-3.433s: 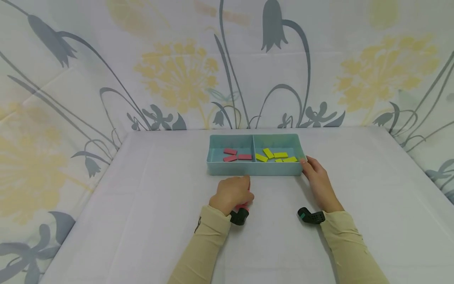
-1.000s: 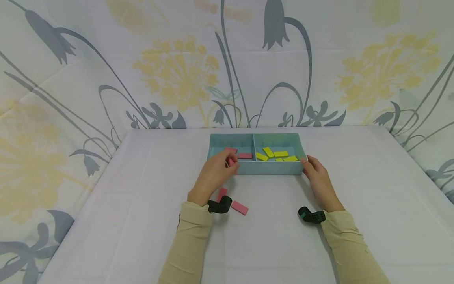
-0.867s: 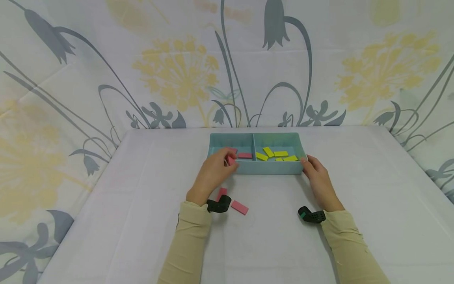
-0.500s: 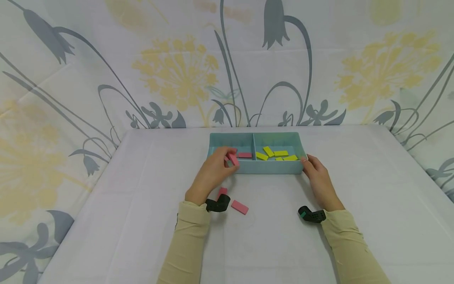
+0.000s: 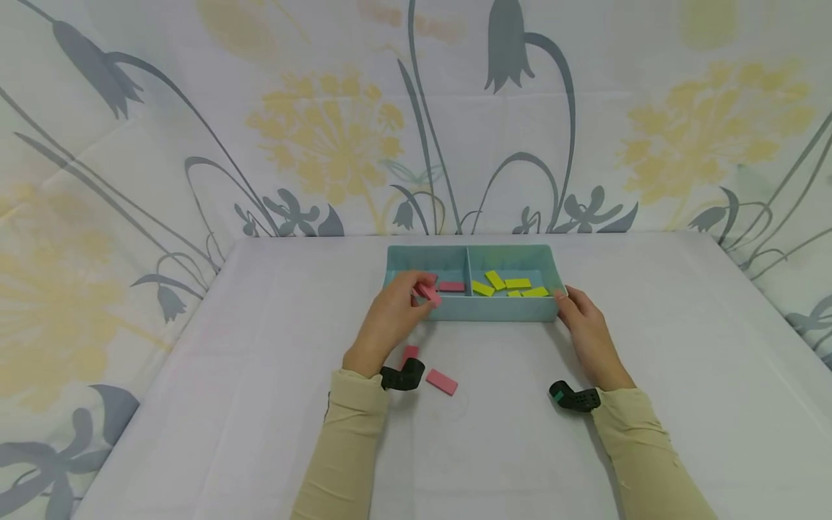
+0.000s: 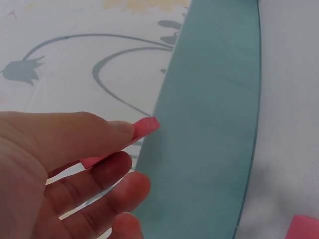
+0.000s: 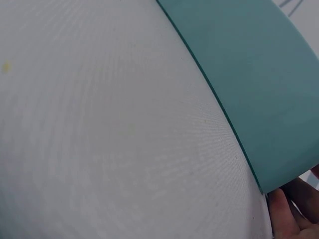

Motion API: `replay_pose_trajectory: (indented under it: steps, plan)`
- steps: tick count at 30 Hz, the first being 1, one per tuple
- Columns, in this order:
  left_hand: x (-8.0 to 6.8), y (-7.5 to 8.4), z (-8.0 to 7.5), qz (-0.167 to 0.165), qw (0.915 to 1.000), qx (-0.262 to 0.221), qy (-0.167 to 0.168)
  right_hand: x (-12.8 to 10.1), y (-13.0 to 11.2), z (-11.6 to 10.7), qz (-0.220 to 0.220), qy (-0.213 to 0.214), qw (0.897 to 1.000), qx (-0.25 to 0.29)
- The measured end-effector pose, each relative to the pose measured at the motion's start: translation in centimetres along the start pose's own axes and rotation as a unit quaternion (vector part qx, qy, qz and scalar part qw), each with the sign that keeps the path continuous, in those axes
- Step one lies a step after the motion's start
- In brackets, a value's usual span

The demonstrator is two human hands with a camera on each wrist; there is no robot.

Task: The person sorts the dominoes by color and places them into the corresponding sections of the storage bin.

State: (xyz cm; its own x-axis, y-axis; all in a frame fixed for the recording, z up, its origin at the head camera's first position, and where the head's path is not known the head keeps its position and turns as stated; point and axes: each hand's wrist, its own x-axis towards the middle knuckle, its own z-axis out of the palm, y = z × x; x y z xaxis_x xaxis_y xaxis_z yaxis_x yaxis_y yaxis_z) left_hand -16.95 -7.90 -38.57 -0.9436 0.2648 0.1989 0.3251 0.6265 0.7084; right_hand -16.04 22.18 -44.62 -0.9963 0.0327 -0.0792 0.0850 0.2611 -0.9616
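Small flat pink rectangular tile: pinched by left hand at the teal two-compartment plastic tray (centre frame). Right hand: fingers apparently resting against the tray's right corner.

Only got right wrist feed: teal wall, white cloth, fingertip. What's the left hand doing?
Observer: Left hand pinches a pink block at the tray's left compartment, over its near wall.
Operator: Tray contents?
Observer: Another pink block in the left compartment, yellow blocks in the right.
Operator: Anything loose?
Observer: Two pink blocks on the cloth by the left wrist, one partly hidden behind the wrist camera.
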Motion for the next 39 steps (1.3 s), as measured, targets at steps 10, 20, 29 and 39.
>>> replay_pose_trajectory:
  steps: [10,20,29,39]
  plan:
    - [0.25,-0.06,-0.02,-0.027,0.9986,0.009,0.044,0.02,0.13,-0.09,-0.009,0.000,1.000,0.008]
    - [-0.09,-0.13,-0.27,-0.074,0.9938,0.029,0.077,0.06,0.34,-0.11,-0.015,-0.004,1.000,0.007]
    - [0.05,-0.37,-0.51,-0.088,0.9895,0.032,0.110,0.14,0.26,-0.13,-0.012,-0.002,1.000,0.006]
    - [0.11,-0.53,-0.39,-0.107,0.9860,0.009,0.127,0.26,0.45,-0.13,-0.015,-0.001,1.000,0.007]
